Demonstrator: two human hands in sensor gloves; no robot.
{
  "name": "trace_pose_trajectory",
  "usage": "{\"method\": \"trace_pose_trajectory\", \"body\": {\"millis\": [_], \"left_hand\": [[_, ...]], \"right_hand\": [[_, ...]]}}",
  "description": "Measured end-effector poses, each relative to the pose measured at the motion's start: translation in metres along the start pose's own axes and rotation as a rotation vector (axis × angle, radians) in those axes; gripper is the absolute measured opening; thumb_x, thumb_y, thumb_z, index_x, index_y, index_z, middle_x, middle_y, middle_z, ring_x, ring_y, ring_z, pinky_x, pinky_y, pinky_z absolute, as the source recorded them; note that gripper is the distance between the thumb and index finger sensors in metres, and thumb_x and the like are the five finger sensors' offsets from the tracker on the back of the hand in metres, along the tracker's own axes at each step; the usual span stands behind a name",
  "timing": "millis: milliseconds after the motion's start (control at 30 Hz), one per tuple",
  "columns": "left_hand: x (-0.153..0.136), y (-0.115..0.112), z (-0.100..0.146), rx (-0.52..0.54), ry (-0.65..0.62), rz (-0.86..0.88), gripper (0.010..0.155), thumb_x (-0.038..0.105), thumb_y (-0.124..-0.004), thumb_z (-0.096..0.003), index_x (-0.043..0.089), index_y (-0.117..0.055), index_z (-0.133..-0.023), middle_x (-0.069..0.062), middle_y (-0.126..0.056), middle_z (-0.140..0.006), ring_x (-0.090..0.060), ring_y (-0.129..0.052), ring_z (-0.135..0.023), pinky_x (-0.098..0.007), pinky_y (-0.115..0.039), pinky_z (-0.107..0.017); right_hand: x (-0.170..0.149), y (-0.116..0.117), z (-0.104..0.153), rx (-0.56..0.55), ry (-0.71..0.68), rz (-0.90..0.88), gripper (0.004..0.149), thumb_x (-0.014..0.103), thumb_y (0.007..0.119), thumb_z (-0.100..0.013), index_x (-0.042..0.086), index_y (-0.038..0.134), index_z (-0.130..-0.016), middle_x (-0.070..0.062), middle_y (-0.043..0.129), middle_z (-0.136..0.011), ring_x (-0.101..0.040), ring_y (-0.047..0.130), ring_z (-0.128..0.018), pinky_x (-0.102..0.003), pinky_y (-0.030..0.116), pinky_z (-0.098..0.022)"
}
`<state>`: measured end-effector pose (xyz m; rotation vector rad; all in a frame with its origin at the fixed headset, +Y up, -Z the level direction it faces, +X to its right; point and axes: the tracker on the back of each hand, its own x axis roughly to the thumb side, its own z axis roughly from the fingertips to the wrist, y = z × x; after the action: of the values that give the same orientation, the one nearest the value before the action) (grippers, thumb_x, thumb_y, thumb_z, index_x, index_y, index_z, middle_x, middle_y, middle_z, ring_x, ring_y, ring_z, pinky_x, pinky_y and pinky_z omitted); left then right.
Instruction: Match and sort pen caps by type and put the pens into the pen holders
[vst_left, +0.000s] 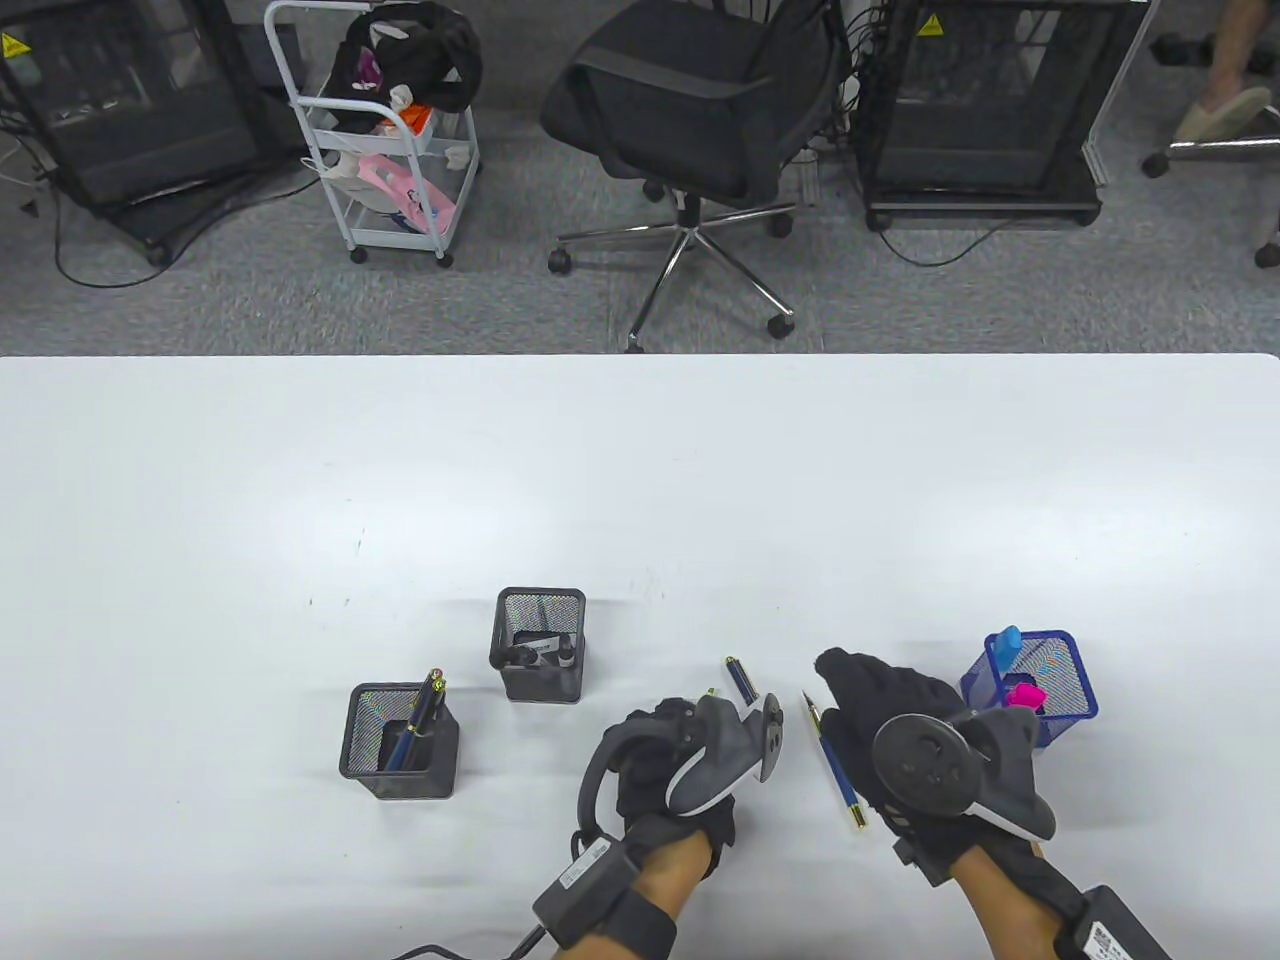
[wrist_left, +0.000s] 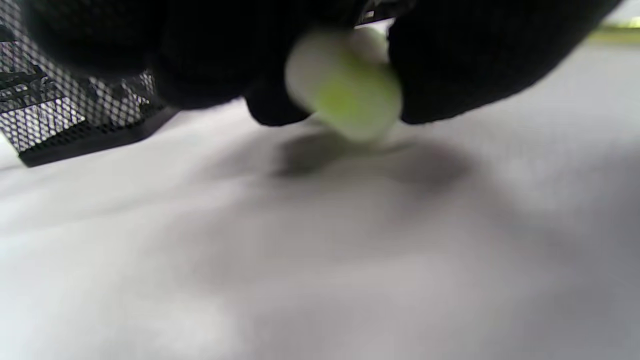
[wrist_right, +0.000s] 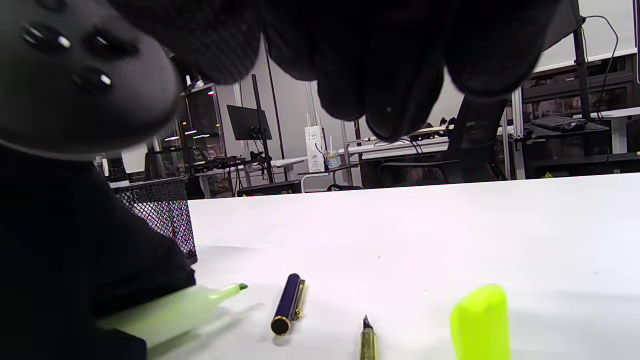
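My left hand (vst_left: 660, 735) grips an uncapped yellow-green highlighter (wrist_right: 170, 310) low over the table. Its butt end (wrist_left: 345, 85) shows between the gloved fingers (wrist_left: 465, 60), and its tip (vst_left: 711, 692) points away from me. The matching yellow-green cap (wrist_right: 480, 322) stands on the table under my right hand (vst_left: 870, 700), which hovers with relaxed fingers (wrist_right: 390, 75) and holds nothing. An uncapped blue pen (vst_left: 835, 765) with a gold nib (wrist_right: 367, 332) lies between the hands. Its blue cap (vst_left: 740, 682) (wrist_right: 287, 302) lies just beyond my left hand.
Two black mesh holders stand at the left: the near one (vst_left: 400, 745) holds blue pens, the farther one (vst_left: 540, 650) black markers. A blue mesh holder (vst_left: 1040, 690) at the right holds a blue and a pink highlighter. White table stretches beyond.
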<state>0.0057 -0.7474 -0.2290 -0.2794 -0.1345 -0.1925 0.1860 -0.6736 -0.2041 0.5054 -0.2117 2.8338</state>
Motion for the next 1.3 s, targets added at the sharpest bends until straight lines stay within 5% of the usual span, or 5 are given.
{"method": "trace_pose_trajectory", "body": {"millis": [300, 600, 767, 1033, 1300], "left_hand": [[-0.05, 0.048, 0.042, 0.284, -0.199, 0.373, 0.058, 0.04, -0.075, -0.0474, 0.003, -0.074, -0.092, -0.014, -0.1, -0.068, -0.025, -0.1, -0.037, -0.059, -0.084, -0.039], [-0.085, 0.06, 0.079, 0.561, -0.375, 0.684, 0.054, 0.043, -0.07, -0.0496, 0.009, -0.073, -0.092, -0.01, -0.101, -0.074, -0.027, -0.109, -0.047, -0.057, -0.087, -0.043], [-0.087, 0.052, 0.081, 0.52, -0.404, 0.676, 0.055, 0.042, -0.071, -0.05, 0.011, -0.07, -0.095, -0.01, -0.096, -0.076, -0.028, -0.104, -0.051, -0.06, -0.083, -0.047], [-0.087, 0.045, 0.081, 0.485, -0.438, 0.685, 0.055, 0.042, -0.073, -0.0499, 0.01, -0.071, -0.095, -0.011, -0.096, -0.075, -0.028, -0.103, -0.05, -0.061, -0.083, -0.047], [-0.087, 0.044, 0.079, 0.474, -0.429, 0.672, 0.055, 0.042, -0.073, -0.0498, 0.01, -0.072, -0.095, -0.012, -0.097, -0.076, -0.029, -0.103, -0.05, -0.061, -0.083, -0.047]], "right_hand": [[0.001, 0.0, 0.0, -0.012, -0.002, 0.003, 0.062, 0.044, 0.081, -0.046, 0.011, 0.068, -0.096, -0.02, 0.085, -0.089, -0.037, 0.097, -0.074, -0.057, 0.081, -0.056], [0.005, 0.005, 0.001, -0.014, 0.018, 0.04, 0.065, 0.044, 0.086, -0.044, 0.01, 0.067, -0.096, -0.02, 0.085, -0.089, -0.037, 0.097, -0.074, -0.056, 0.082, -0.055], [0.007, 0.019, -0.006, 0.021, 0.142, 0.164, 0.067, 0.041, 0.088, -0.042, 0.011, 0.066, -0.098, -0.022, 0.083, -0.09, -0.039, 0.096, -0.074, -0.052, 0.084, -0.052], [-0.006, 0.065, -0.028, 0.249, 0.349, 0.354, 0.066, 0.042, 0.085, -0.045, 0.023, 0.061, -0.104, -0.023, 0.072, -0.101, -0.046, 0.091, -0.08, -0.051, 0.085, -0.051], [-0.015, 0.085, -0.031, 0.292, 0.349, 0.353, 0.057, 0.039, 0.086, -0.045, 0.029, 0.071, -0.099, -0.022, 0.076, -0.099, -0.043, 0.098, -0.073, -0.047, 0.088, -0.046]]}}
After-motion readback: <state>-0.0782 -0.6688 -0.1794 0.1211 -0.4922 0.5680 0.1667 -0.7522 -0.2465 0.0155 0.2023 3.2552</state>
